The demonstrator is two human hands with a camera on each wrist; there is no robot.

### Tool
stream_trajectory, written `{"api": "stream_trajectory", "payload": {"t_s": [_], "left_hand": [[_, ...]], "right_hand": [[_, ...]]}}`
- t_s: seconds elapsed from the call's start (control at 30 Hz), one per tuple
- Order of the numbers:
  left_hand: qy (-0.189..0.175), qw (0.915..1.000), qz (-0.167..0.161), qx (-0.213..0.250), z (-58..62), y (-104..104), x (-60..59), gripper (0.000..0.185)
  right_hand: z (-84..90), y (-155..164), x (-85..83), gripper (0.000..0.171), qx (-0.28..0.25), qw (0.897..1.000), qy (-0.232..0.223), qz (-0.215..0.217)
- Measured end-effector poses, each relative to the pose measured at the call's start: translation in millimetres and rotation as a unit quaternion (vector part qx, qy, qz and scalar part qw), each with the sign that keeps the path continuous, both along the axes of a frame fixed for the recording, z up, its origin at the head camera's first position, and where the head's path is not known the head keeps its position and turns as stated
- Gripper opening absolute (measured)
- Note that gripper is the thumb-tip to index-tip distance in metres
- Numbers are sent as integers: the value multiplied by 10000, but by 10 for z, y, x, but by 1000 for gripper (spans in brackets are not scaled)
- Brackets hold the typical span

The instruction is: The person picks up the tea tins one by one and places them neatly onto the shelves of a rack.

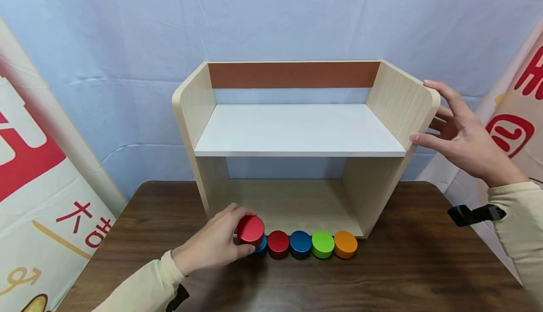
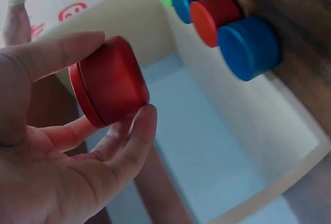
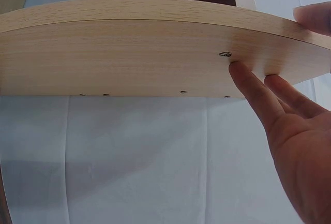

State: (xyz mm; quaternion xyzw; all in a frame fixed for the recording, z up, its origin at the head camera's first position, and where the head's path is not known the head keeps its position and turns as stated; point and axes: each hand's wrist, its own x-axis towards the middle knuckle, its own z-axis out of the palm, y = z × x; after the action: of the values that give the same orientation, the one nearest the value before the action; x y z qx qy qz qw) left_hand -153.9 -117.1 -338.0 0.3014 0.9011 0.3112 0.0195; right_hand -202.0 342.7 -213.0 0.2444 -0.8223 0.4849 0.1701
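My left hand (image 1: 218, 241) holds a round red tin (image 1: 250, 229) by its side, thumb on one side and fingers on the other. In the left wrist view, a lid seam runs around this raised red tin (image 2: 111, 84). Behind it in the head view, a blue tin (image 1: 260, 247) is partly hidden. My right hand (image 1: 471, 133) grips the right side panel of a small two-level desktop shelf (image 1: 392, 100), thumb over its front edge. Fingertips (image 3: 240, 71) rest against the panel's outer face in the right wrist view.
Along the shelf's front stand another red tin (image 1: 278, 244), a second blue tin (image 1: 300, 244), a green tin (image 1: 323, 244) and an orange tin (image 1: 345, 244), in a row with the first blue one. The dark wooden table (image 1: 382, 279) carries everything. A pale cloth (image 1: 275, 15) hangs behind.
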Motion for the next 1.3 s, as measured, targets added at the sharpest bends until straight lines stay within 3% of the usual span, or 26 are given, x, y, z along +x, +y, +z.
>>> {"api": "stream_trajectory", "payload": {"t_s": [0.6, 0.77, 1.03, 1.3], "left_hand": [[-36, 9973, -731, 48, 740, 218, -2, 56], [17, 9966, -826, 10, 907, 329, -3, 58], [172, 9931, -1159, -55, 1157, 483, -24, 57], [65, 9917, -1286, -67, 1383, 597, -88, 56]], "right_hand": [[-5, -1, -6, 95, -84, 9996, -30, 276], [-7, 0, -7, 96, 78, 9999, 11, 127], [-10, 1, -12, 97, 12, 9995, -20, 302], [-7, -1, -13, 98, 144, 9998, 19, 104]]}}
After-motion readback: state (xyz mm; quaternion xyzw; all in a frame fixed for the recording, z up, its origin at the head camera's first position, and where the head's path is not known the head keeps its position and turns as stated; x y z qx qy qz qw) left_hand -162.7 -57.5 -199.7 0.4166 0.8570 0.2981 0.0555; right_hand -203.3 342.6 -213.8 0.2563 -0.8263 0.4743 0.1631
